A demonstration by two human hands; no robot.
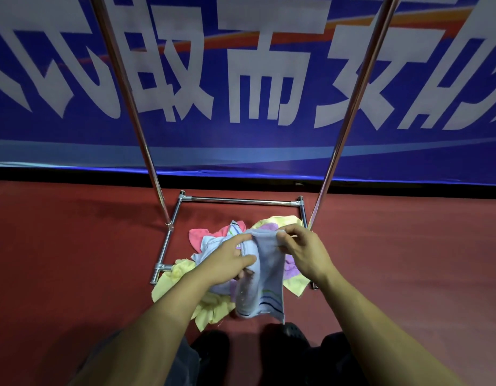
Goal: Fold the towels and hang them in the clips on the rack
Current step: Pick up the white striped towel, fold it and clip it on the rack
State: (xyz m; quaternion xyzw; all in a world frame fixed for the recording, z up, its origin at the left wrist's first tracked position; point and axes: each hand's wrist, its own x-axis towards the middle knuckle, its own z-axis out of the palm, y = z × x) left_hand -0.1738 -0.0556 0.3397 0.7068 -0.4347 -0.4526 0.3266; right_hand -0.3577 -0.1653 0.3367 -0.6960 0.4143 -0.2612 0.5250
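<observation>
Chrome tubing of the rack (124,87) rose at the left, its base frame on the red floor (74,246) ringing a pile of towels (182,271), yellow, pink and purple, all unfolded. Just right of that, the left hand (227,260) gripped a pale blue striped towel (269,277) held above the pile, and the right hand (302,246) pinched its top edge. Folding looked barely begun; no clips showed, and nothing visibly hung, so most of the work seemed left. A blue banner (408,151) ran behind.

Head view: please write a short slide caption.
Both hands, left and right, hold a pale-blue towel above the towel pile.
</observation>
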